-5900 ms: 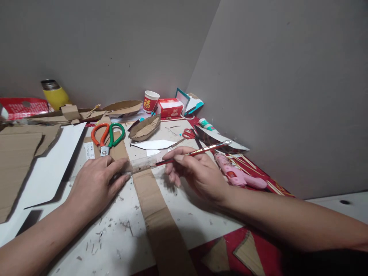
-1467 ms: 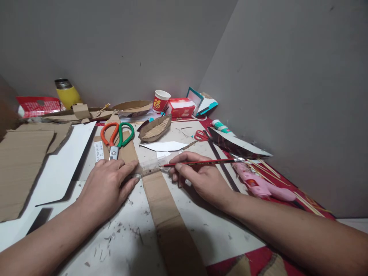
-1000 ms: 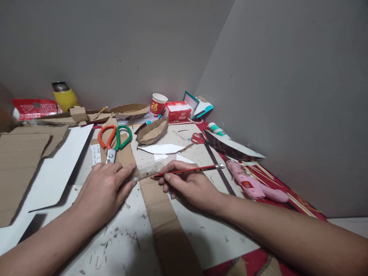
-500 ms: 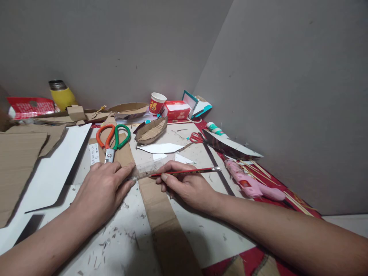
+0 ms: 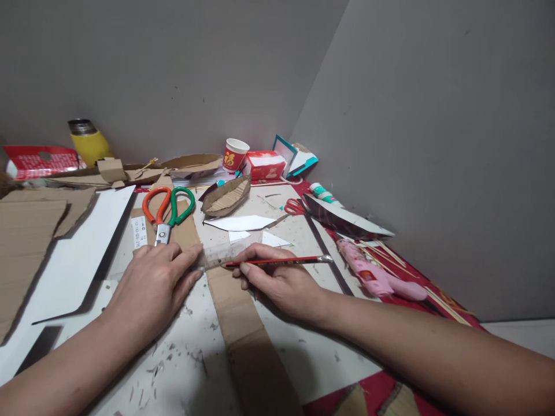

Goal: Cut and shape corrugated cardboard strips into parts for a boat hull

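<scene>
A long, flat strip of brown cardboard (image 5: 245,329) lay on the white work surface (image 5: 165,370), and a clear plastic ruler (image 5: 221,253) crossed it at its far end. The person's left hand (image 5: 160,277) was to the left of the strip, palm down, its index finger and thumb narrowly apart and pressing on the ruler; whether the other fingers gripped anything could not be told. The right hand (image 5: 277,280), to the right of the strip, pinched a slim red-and-black pencil (image 5: 277,262) with a silvery end between thumb and fingers. The pencil's tip reached over the strip, at the ruler's near edge; whether it touched the cardboard was too small to tell.

Beyond the strip and to its left lay large metal scissors with one orange and one green handle (image 5: 162,228), their blades partly hidden by the left hand. Straight beyond the strip were a pointed white paper piece (image 5: 243,222) and, farther off, a shallow boat-shaped brown cardboard form (image 5: 226,197). Farther still from the strip stood a red-and-white paper cup (image 5: 235,156), next to a red-and-white box (image 5: 265,167). Well to the right of the strip, a pink glue gun (image 5: 368,271) rested near thin pale wooden sticks (image 5: 392,254). Well to its left were a white board (image 5: 93,260) and torn sheets of brown cardboard (image 5: 26,231).
</scene>
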`<state>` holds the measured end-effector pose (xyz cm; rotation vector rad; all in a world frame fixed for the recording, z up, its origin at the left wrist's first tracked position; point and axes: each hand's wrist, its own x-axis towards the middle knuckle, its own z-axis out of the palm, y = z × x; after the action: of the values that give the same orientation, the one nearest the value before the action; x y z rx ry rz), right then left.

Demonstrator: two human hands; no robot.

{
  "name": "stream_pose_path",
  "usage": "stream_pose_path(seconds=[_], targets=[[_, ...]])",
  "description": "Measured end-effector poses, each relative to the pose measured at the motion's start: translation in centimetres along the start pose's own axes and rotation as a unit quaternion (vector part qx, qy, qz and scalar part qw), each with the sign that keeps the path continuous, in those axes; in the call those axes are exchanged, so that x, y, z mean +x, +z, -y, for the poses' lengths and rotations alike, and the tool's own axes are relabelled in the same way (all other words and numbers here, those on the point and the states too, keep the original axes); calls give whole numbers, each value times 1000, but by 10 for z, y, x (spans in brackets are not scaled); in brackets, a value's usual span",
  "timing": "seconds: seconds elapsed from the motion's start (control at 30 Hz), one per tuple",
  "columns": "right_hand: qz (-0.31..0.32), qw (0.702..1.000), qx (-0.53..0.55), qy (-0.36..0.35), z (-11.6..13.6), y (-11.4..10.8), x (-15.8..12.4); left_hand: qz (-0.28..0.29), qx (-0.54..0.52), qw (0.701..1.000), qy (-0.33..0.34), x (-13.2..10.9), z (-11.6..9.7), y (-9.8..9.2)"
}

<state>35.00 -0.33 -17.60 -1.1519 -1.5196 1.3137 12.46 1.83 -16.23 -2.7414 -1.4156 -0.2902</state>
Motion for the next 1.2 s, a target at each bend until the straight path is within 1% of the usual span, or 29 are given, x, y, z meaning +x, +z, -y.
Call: stream_pose_path(seconds=[0.17,0.23,0.4,0.63,0.77,0.9,1.07,1.2], targets=[[0,1000,-26,-14,4,0,1,4,3,1000,3,0,0,0],[0,1000,-18,-7,4,0,1,7,4,1000,0,1,0,0],[-1,999,21,36,3,0,2,11,5,1000,-5,1,-1,-1],[6,1000,10,17,2,0,2,9,5,1000,-5,1,-1,0],[1,999,22,33,1,0,2,14,1,1000,-3,2,-1,-1],[-1,999,30,32,1,0,2,11,4,1000,-2,2,0,0],[-3,998,38,54,1,0,1,10,3,1000,-2,1,1,1],[2,998,38,48,2,0,1,5,-8,1000,-2,2,1,2]])
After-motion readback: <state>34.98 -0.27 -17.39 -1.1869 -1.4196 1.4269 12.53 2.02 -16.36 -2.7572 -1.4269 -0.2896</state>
